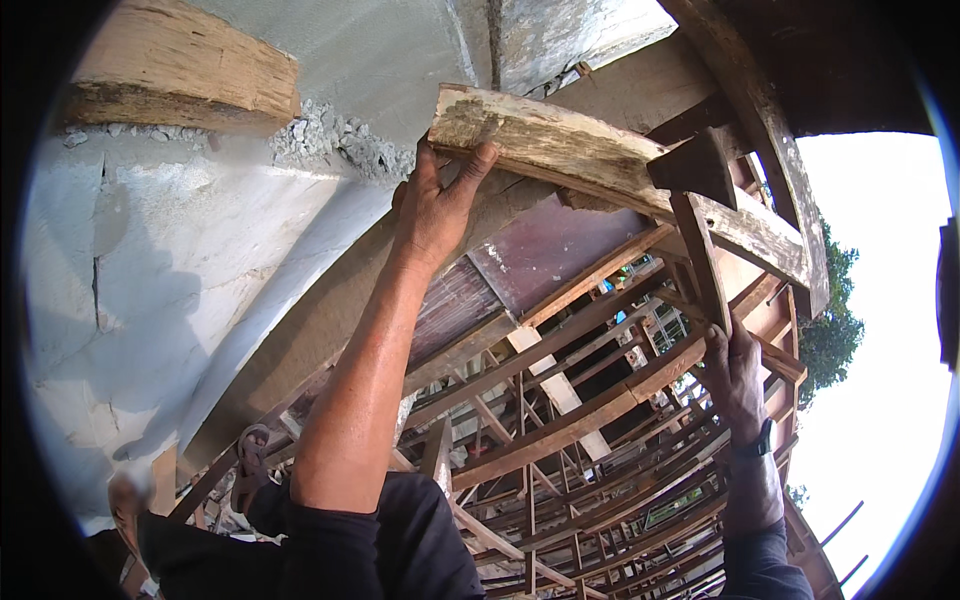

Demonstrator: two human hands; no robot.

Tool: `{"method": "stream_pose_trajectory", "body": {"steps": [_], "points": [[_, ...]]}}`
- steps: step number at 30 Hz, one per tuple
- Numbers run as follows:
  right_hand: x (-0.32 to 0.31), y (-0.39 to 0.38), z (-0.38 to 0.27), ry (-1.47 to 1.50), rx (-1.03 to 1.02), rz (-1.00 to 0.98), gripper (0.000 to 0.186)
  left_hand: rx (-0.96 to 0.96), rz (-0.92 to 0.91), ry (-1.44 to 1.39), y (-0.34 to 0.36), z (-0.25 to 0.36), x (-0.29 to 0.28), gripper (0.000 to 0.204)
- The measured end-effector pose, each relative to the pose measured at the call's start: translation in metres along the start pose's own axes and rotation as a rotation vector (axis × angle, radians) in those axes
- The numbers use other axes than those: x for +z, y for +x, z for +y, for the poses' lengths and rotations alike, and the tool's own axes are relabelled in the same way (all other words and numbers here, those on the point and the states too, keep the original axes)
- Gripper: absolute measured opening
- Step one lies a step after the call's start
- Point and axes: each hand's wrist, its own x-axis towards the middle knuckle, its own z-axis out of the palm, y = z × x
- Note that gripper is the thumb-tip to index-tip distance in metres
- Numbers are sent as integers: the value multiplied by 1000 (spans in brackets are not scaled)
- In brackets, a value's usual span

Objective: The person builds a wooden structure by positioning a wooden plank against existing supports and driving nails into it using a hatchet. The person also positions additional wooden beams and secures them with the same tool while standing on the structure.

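Note:
A weathered wooden plank [560, 135] slants across the upper middle, its left end higher and its surface stained and rough. My left hand [440, 205] grips the plank's left end from below, thumb pressed on the near face. At the right, my right hand [735, 370] is closed round the lower end of the wooden handle of a hatchet [697, 235]. The dark, flared hatchet head is up against or just in front of the plank's right part; I cannot tell whether they touch. A dark band circles my right wrist.
A thick wooden beam [180, 70] rests on a pale concrete wall [130, 230], with broken rubble [330, 140] beside it. Dark curved timber [765, 120] stands at the upper right. Below spreads a lattice of wooden framing [590, 400]. My legs [410, 540] are at the bottom.

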Motion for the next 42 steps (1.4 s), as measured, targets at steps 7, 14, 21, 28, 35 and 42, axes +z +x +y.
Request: {"method": "stream_pose_trajectory", "body": {"steps": [7, 14, 21, 28, 35, 42], "points": [[-130, -19, -12, 954, -498, 271, 51, -14, 35, -19, 8, -3, -14, 104], [-17, -17, -8, -62, 207, -46, 52, -102, -29, 49, -6, 15, -16, 102], [-119, -22, -30, 941, -333, 819, 26, -92, 6, 25, 2, 8, -15, 103], [-37, -10, -19, 35, 253, -70, 56, -86, 30, 165, -13, 12, -8, 100], [-88, -21, -23, 1039, -562, 685, 59, -43, 48, 81, 0, 21, -17, 100], [-1, -28, -24, 351, 245, -74, 57, 44, 18, 82, -11, 10, -2, 91]]}}
